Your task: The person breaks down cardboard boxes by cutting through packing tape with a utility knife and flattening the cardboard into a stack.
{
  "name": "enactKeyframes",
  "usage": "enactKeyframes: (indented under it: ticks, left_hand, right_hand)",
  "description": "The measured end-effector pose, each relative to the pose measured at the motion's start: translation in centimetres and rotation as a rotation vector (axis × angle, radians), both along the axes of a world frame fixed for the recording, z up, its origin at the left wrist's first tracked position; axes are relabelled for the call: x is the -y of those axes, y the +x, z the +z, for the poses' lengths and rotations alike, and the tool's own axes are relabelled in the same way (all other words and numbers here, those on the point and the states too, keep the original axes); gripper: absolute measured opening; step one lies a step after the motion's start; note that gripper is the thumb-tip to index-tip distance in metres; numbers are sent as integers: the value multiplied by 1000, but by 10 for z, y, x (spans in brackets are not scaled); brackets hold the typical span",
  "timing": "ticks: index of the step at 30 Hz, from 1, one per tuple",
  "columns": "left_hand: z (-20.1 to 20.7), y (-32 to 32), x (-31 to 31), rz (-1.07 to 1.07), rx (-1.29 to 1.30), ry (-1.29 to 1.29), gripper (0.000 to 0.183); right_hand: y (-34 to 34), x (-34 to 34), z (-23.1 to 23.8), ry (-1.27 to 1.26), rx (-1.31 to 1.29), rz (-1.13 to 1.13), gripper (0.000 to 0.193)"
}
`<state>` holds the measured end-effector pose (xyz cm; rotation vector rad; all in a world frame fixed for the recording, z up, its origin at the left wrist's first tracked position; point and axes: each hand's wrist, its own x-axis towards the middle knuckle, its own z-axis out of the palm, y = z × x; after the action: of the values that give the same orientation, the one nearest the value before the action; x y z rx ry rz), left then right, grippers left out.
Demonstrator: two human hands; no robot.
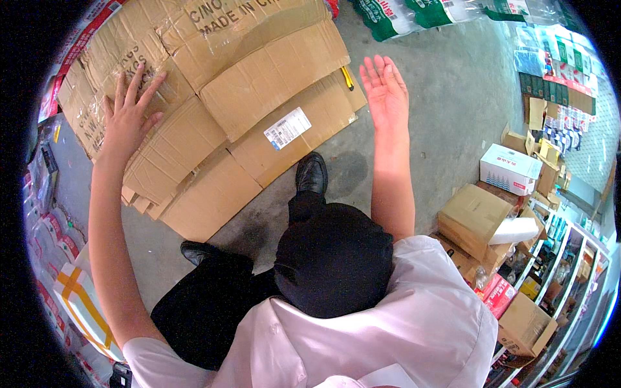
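Observation:
A stack of flattened cardboard boxes (272,87) lies in front of me, its sheets overlapping like shingles. My left hand (129,116) rests on the left part of the stack, palm down with its fingers spread. A white shipping label (287,128) is stuck on one of the lower sheets. Just past the stack's right edge my right hand (387,94) is raised, palm showing, fingers straight and nothing in it. Close to that hand, a small yellow and black item (348,78) sticks out from between the sheets.
Green-and-white wrapped bottle packs (414,16) stand at the far side. To the right are a brown carton (475,220), a white box (511,168) and metal shelving (563,278). A white box with yellow tape (84,307) sits at the left. My shoes (312,173) stand beside the stack.

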<state>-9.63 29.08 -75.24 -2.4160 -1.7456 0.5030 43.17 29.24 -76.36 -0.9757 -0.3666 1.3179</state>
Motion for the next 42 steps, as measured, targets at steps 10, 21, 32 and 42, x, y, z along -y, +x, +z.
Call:
enactKeyframes:
  ticks: [10,21,32,42]
  left_hand:
    - [2,6,-2,49,-17,-60,89]
    - [-4,-1,-1,18,27,-17,93]
    - [0,1,-1,22,9,-35,94]
    - [2,2,-1,37,47,-50,96]
  right_hand:
    - [4,3,-3,-2,57,-57,28]
    - [3,5,2,-34,140,-62,30]
    - [21,4,-6,78,199,-26,8]
    - [134,-3,-19,-388,840,-161,73]
